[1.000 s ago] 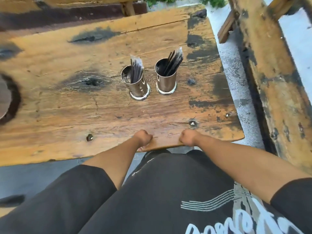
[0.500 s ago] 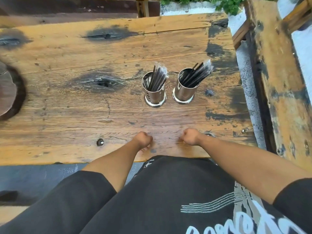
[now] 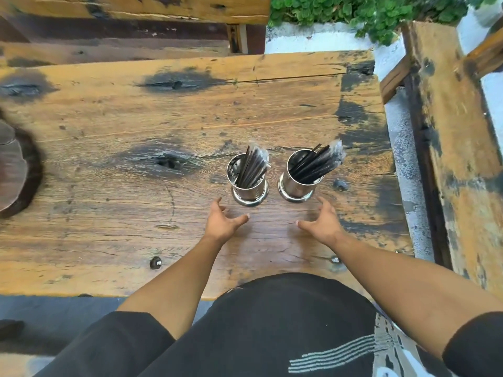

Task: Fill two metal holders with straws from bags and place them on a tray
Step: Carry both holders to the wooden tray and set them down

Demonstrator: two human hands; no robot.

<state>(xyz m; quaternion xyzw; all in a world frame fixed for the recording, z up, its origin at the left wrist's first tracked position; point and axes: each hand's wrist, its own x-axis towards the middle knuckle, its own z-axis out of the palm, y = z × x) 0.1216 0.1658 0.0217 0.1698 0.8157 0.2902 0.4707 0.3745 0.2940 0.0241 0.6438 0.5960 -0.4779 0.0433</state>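
Note:
Two shiny metal holders stand side by side on the worn wooden table (image 3: 163, 126). The left holder (image 3: 249, 190) and the right holder (image 3: 296, 186) each hold a bundle of black wrapped straws (image 3: 254, 165) leaning to the right. My left hand (image 3: 221, 223) is open, fingers spread, just in front of the left holder and not touching it. My right hand (image 3: 321, 221) is open too, just in front of and slightly right of the right holder. Neither hand holds anything.
A dark round wooden object (image 3: 13, 170) lies at the table's left edge. A wooden bench (image 3: 457, 148) runs along the right, across a narrow gap of grey floor. Another bench (image 3: 130, 28) and green plants (image 3: 353, 9) lie beyond the far edge.
Both hands were fists at the table's near edge. They have moved forward towards the holders and opened. The camera has tilted, so the holders appear lower in view.

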